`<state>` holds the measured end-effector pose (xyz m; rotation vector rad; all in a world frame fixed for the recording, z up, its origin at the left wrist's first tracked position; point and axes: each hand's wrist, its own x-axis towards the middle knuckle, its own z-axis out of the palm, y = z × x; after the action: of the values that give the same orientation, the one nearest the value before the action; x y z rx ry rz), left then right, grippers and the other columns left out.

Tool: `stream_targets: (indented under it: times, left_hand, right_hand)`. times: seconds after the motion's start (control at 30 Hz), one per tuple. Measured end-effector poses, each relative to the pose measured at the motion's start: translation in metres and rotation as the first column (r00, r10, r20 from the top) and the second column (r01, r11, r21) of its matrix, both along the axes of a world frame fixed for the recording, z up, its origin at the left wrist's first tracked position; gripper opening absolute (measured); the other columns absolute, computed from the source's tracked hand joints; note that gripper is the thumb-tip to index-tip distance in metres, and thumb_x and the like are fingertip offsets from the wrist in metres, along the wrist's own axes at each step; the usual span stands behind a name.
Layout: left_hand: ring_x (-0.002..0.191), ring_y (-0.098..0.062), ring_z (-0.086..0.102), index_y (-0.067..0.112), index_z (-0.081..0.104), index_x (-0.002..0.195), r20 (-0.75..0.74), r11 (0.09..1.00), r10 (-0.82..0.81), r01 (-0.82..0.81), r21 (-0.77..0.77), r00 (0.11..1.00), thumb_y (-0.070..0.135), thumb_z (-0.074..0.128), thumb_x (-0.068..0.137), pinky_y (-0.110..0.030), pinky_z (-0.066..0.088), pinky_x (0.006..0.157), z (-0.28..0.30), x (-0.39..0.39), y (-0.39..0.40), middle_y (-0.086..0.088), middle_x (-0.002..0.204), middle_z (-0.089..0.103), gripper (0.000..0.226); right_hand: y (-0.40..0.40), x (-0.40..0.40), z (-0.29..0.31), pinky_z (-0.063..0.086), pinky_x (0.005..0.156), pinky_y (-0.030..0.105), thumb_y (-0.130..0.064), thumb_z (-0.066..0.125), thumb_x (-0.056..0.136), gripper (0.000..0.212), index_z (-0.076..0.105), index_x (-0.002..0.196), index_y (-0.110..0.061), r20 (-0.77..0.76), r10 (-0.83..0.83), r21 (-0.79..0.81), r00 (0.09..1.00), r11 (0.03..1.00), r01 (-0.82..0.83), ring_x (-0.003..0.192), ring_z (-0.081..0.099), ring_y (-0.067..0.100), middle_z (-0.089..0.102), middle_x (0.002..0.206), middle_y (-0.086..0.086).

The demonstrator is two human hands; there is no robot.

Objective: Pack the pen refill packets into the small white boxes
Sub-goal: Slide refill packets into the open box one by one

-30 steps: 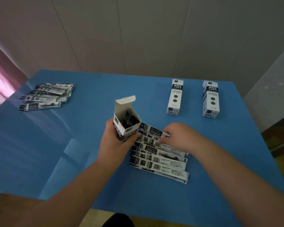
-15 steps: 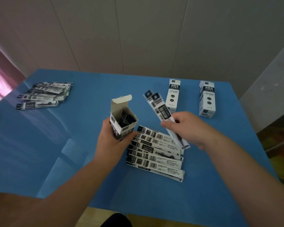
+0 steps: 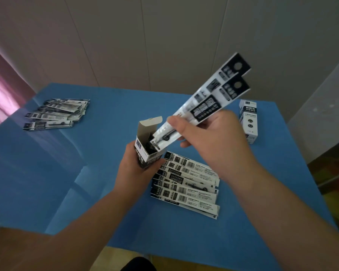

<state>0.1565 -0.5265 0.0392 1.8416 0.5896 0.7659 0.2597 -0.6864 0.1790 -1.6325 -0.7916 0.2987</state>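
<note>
Right-hand fingers (image 3: 176, 124) curled and pinching two pen refill packets (image 3: 207, 106) near their lower part — thumb on top, the other fingers beneath. Packets tilted, lower ends just inside the mouth of the open box (image 3: 148, 145), upper ends with their round hang-holes fanned slightly apart and raised toward the wall (image 3: 125, 45). Right hand (image 3: 209, 137) above and just to the right of the box.

Left hand (image 3: 137, 171) wrapped round the lower half of the open box, fingers curled about its sides, holding it upright above the tabletop (image 3: 106, 192). Top flap of the box standing up at the back; dark packet ends already visible inside.

Just below and to the right of the left hand, a fanned pile of packets (image 3: 188, 184) flat on the blue tabletop, barcodes up. Far left, well apart, a second pile of packets (image 3: 55, 114). Far right, near the edge, a closed box (image 3: 250, 122) standing upright — partly hidden by the right hand. Pink curtain (image 3: 0, 90) at the left edge.
</note>
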Motion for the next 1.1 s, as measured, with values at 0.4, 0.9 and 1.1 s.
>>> stream_targets:
  times: [0.4, 0.9, 1.1]
  left_hand:
    - [0.101, 0.0, 0.07, 0.067, 0.047, 0.106, 0.019, 0.999, -0.017, 0.018, -0.041, 1.0, 0.05, 0.083, 0.067, -0.016, 0.056, 0.073, -0.002, 0.001, 0.0, 0.021, 0.112, 0.068, 0.055]
    - [0.103, 0.006, 0.066, 0.066, 0.047, 0.109, 0.02, 0.999, -0.003, 0.004, -0.035, 1.0, 0.048, 0.084, 0.068, -0.009, 0.052, 0.075, -0.001, -0.002, 0.003, 0.029, 0.113, 0.067, 0.058]
    - [0.103, 0.008, 0.065, 0.071, 0.044, 0.106, -0.006, 0.999, 0.003, -0.003, -0.035, 1.0, 0.056, 0.081, 0.065, -0.021, 0.054, 0.079, 0.0, -0.003, 0.003, 0.031, 0.111, 0.064, 0.058]
  right_hand:
    - [0.029, -0.006, -0.009, 0.038, 0.051, 0.005, -0.058, 0.074, 0.08, 0.037, 0.073, 0.104, -0.029, 0.225, 0.135, -0.365, 0.965, 0.93, -0.044, 0.058, 0.055, -0.016, 0.057, 0.06, -0.037]
    - [0.014, 0.0, 0.015, 0.035, 0.042, 0.025, -0.051, 0.069, 0.089, 0.049, 0.06, 0.07, -0.007, 0.224, -0.049, -0.204, 0.973, 0.974, 0.096, 0.042, 0.036, 0.007, 0.039, 0.047, -0.006]
    - [0.011, -0.005, 0.03, 0.043, 0.043, 0.036, -0.044, 0.071, 0.091, 0.048, 0.061, 0.07, -0.002, 0.287, -0.145, -0.052, 0.947, 0.985, 0.167, 0.044, 0.047, 0.024, 0.05, 0.051, 0.008]
